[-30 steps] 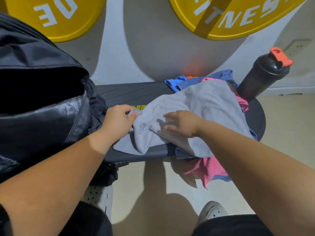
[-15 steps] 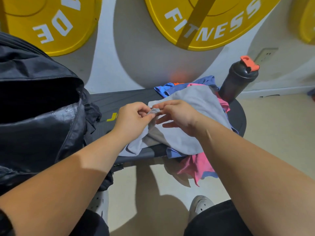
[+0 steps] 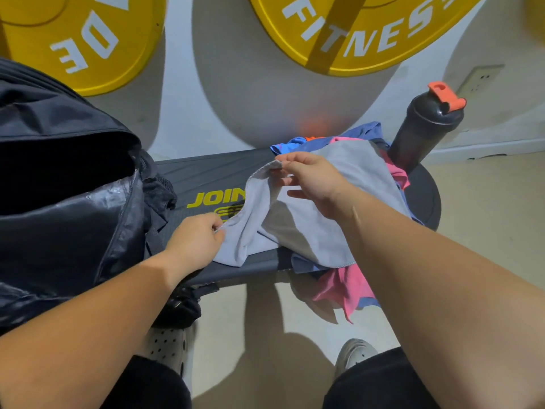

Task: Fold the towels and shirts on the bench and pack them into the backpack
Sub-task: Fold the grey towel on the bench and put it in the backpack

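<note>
A grey towel (image 3: 309,231) lies on top of a pile on the black bench (image 3: 206,178). My left hand (image 3: 194,240) pinches its near edge at a corner. Farther back, my right hand (image 3: 312,178) pinches the same edge and holds it lifted off the bench. Between the two hands the hem hangs in a curve. Under the towel lie a pink garment (image 3: 345,287) and blue garments (image 3: 298,143); some of this cloth hangs over the bench's front edge. The black backpack (image 3: 67,208) stands open on the bench at the left.
A black shaker bottle (image 3: 421,128) with an orange lid stands at the bench's right end, behind the pile. Yellow weight plates (image 3: 354,31) lean on the white wall behind. My legs and grey shoes (image 3: 354,355) are on the beige floor below.
My hands met at one spot on the towel's edge and have since moved apart along it. The left went down toward me, the right went up and back, spreading the hem.
</note>
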{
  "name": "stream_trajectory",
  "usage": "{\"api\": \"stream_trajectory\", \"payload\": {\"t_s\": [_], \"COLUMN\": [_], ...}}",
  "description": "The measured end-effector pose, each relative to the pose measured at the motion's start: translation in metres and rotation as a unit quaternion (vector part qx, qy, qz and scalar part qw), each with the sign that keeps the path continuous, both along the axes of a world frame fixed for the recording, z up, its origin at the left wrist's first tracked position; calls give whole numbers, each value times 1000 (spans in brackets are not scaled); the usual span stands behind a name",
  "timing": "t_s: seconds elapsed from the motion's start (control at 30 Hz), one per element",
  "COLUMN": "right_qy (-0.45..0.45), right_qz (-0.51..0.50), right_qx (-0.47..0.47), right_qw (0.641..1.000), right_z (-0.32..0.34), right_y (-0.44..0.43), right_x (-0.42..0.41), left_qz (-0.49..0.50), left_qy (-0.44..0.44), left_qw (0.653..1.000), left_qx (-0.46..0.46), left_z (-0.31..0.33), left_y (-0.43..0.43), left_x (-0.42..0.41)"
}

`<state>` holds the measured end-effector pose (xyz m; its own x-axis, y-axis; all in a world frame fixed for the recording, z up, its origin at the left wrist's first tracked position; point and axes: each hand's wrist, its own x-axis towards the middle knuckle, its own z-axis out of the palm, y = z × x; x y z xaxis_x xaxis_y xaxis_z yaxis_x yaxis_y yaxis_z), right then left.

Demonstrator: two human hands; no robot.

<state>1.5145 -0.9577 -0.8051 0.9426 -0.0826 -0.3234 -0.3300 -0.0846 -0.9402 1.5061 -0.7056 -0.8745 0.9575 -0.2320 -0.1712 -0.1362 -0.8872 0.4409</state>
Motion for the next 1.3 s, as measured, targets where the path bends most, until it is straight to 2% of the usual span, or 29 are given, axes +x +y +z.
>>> {"api": "stream_trajectory", "payload": {"t_s": [0.17, 0.33, 0.43, 0.63, 0.73, 0.87, 1.0, 1.07, 1.17, 1.2, 1.3], "right_qy": [5, 4, -4, 3, 22, 47, 57, 61, 69, 63, 53], "right_qz": [-4, 40, 86, 139, 99, 13, -75, -83, -94, -92, -90], "right_qx": [24, 73, 75, 107, 119, 40, -4, -22, -11, -3, 34], "right_qw": [1000, 997, 993, 985, 988, 998, 996, 994, 993, 994, 994], "right_z": [3, 11, 14, 22, 9, -11, -24, -29, -33, -31, -29], "right_y": [16, 51, 73, 93, 86, 63, 37, 28, 20, 19, 18], "right_x": [23, 41, 49, 65, 66, 62, 62, 60, 57, 56, 57], "left_qz": [-53, -11, 43, 126, 124, 146, 142, 116, 13, -5, 15], "left_qy": [-6, 4, 37, 99, 99, 125, 126, 150, 142, 134, 113], "left_qw": [999, 1000, 998, 983, 985, 975, 975, 978, 988, 989, 993], "left_qx": [8, 13, 0, -94, -64, -114, -119, -81, 53, 67, 24], "left_z": [59, 109, 112, 95, 83, 54, 25, 16, 4, 2, 10], "left_y": [13, 38, 51, 55, 46, 29, 18, 21, 31, 34, 34], "left_x": [2, -12, -18, -12, -9, -11, -12, -15, -18, -18, -19]}}
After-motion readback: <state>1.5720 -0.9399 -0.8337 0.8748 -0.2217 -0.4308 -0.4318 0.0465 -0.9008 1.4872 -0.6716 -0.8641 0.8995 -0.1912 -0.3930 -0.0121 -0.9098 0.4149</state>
